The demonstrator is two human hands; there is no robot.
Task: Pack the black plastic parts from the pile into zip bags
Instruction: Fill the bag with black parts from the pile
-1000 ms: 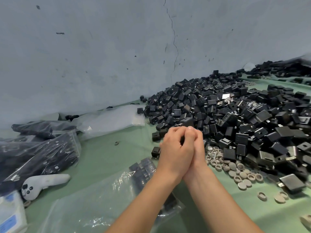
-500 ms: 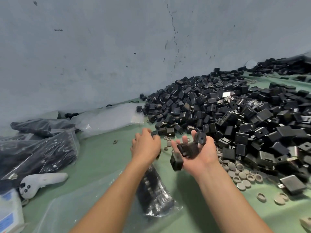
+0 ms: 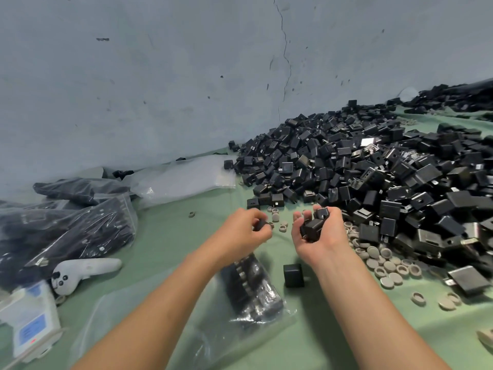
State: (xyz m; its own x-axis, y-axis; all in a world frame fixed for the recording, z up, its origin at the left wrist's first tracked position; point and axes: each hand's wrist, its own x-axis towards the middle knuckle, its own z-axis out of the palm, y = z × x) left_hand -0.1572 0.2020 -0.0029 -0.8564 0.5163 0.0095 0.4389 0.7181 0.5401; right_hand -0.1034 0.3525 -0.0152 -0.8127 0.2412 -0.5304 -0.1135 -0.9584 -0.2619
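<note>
A large pile of black plastic parts (image 3: 373, 169) covers the right half of the green table. My right hand (image 3: 318, 236) is palm up and cups a few black parts (image 3: 313, 227) in curled fingers. My left hand (image 3: 244, 232) pinches one small black part (image 3: 260, 224) at its fingertips. A single black part (image 3: 293, 275) lies loose on the table below my right hand. Under my left forearm lies a clear zip bag (image 3: 249, 289) partly filled with black parts.
Filled bags of black parts (image 3: 66, 225) lie at the left, with an empty clear bag (image 3: 184, 177) behind them. A white controller (image 3: 80, 271) and a white device (image 3: 29, 321) sit at the lower left. Grey round caps (image 3: 384, 263) are scattered along the pile's edge.
My clasped hands came apart. The right hand turned palm up with parts in it, one part fell onto the table, and the left hand now pinches a part.
</note>
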